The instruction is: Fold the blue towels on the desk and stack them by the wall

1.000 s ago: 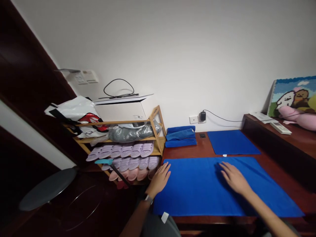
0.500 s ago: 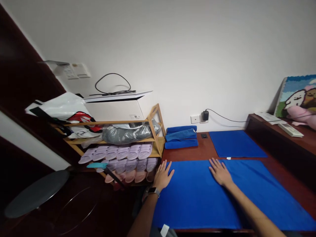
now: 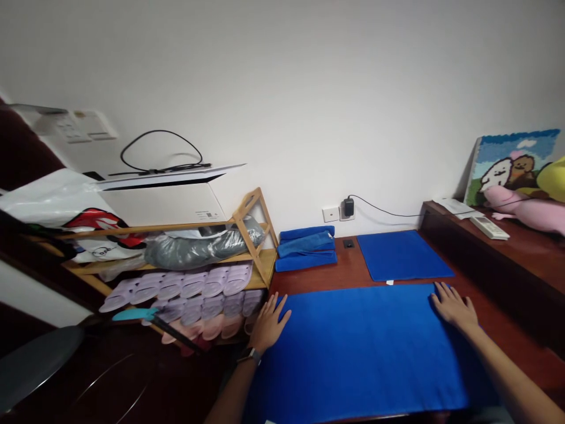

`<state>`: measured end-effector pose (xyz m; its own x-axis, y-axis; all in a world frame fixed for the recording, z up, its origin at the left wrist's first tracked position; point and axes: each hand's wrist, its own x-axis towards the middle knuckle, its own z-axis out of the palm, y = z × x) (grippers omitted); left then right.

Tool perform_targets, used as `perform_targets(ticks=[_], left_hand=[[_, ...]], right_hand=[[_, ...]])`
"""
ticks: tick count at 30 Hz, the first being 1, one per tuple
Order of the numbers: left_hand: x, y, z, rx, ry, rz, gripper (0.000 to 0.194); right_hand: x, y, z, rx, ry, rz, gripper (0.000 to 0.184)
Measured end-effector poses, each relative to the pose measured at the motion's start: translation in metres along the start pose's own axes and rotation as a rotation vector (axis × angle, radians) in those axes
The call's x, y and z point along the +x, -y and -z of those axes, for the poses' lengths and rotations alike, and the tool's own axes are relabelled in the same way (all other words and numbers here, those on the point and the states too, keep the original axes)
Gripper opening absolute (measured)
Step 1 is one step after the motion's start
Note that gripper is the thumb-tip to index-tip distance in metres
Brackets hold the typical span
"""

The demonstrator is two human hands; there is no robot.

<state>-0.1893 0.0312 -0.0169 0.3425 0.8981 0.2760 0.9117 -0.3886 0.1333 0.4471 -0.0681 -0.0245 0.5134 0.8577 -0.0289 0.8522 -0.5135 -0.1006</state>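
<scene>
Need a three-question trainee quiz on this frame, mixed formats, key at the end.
1. True or false: the right hand is at the far right corner of the spread blue cloth.
2. The watch is worn on which side? A) left; B) right; C) both.
3. Fill in: a looped black ____ lies on top of the white box.

Key: 1. True. 2. A. 3. Cable.
</scene>
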Motion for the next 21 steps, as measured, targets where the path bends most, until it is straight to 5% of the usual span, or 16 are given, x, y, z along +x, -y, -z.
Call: perform_targets(ticks=[5,10,15,21], left_hand=[[0.002,-0.001,0.002,0.051,0.051,0.018,0.061],[0.001,-0.002,0.003,0.068,0.059,0.024,0.060],[0.000,-0.003,0.004,0.077,0.055,0.029,0.059],[0.000,-0.003,0.003,0.070,0.047,0.038,0.059]], right_hand=[[-0.003,0.094,0.022,-0.058,-0.065,0.144,0.069],[-0.015,0.175,0.012,-0.013,0.041,0.117,0.075],[-0.010,0.162,-0.001,0.039,-0.028,0.110,0.077],[0.008,0.122,0.001,0.065,0.073,0.105,0.075]])
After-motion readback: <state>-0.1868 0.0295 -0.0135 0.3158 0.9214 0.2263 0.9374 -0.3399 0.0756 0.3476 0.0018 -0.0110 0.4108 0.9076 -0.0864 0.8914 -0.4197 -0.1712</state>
